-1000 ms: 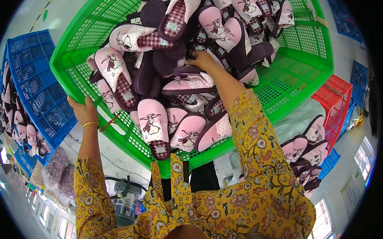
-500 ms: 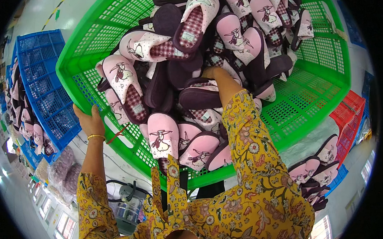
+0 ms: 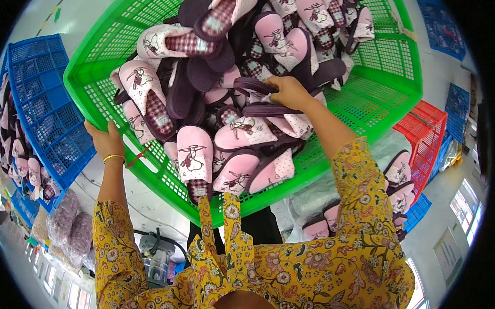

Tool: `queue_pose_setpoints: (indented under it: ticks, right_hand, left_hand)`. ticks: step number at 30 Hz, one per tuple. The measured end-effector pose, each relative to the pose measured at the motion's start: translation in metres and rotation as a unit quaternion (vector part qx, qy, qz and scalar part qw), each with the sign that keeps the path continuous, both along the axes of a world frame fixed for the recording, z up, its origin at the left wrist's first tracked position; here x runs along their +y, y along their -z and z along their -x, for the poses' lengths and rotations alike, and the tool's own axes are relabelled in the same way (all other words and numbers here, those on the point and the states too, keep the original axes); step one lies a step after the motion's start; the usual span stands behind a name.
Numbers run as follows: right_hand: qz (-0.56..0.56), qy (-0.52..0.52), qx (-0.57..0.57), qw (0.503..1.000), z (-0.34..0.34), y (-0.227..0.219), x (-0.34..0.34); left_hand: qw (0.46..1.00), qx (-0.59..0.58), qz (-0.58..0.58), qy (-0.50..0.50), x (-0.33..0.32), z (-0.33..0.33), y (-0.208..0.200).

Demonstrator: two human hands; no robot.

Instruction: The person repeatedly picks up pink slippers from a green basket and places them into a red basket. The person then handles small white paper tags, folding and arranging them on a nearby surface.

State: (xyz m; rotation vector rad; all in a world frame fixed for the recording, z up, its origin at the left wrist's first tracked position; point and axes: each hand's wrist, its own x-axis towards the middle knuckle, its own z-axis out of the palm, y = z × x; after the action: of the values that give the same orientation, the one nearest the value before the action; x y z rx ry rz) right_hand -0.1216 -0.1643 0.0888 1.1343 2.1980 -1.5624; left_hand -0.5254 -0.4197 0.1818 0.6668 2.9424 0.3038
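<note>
A big green plastic basket (image 3: 374,109) is heaped with pink and white slippers that have dark purple soles and checked linings. At its left corner, my left hand (image 3: 106,142) is closed on the rim. My right hand (image 3: 291,93) is in the middle of the heap, its fingers bent round the edge of a dark-soled slipper (image 3: 254,86). Another slipper, its dark sole (image 3: 265,110) showing, lies just below the fingers; whether they hold it too is hidden. Nearer to me, a pink slipper (image 3: 195,156) lies toe up against the front wall.
Blue crates (image 3: 46,101) stand at the left, with more slippers beside them. A red crate (image 3: 424,129) is at the right, near loose slippers (image 3: 399,171). Clear plastic bags (image 3: 64,218) and a grey machine (image 3: 157,258) are on the near left side.
My right hand has come up out of the heap with the slipper and turned its sole edge-on. The basket has shifted left in view; my left hand stays on its rim.
</note>
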Motion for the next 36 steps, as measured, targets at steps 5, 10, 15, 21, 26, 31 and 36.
queue_pose_setpoints:
  ticks: [5, 10, 15, 21, 26, 31, 36]
  right_hand:
    - [0.153, 0.145, 0.060, 0.976, -0.037, -0.035, 0.027]
    - [0.294, 0.390, 0.222, 0.844, -0.033, -0.064, 0.073]
    - [0.295, 0.412, 0.250, 0.825, -0.008, -0.050, 0.106]
    - [-0.025, 0.454, 0.055, 0.889, -0.003, -0.008, 0.131]
    - [-0.318, 0.409, -0.082, 0.851, -0.027, 0.019, 0.093]
    - [-0.432, 0.278, -0.012, 0.858, -0.025, 0.004, 0.095]
    - [-0.433, 0.168, -0.050, 0.884, -0.005, 0.012, 0.133]
  left_hand:
    - [1.000, -0.013, 0.020, -0.015, 0.009, -0.004, -0.006]
    - [1.000, -0.011, 0.013, -0.021, 0.006, -0.002, -0.006]
    - [1.000, -0.015, 0.012, -0.019, 0.005, 0.000, -0.005]
    - [1.000, -0.019, 0.003, -0.013, 0.008, -0.004, -0.005]
    - [1.000, -0.020, 0.002, -0.009, 0.006, -0.005, -0.008]
    - [0.999, -0.013, 0.024, -0.020, 0.005, -0.002, -0.005]
    - [1.000, -0.009, 0.011, -0.012, 0.006, 0.000, -0.003]
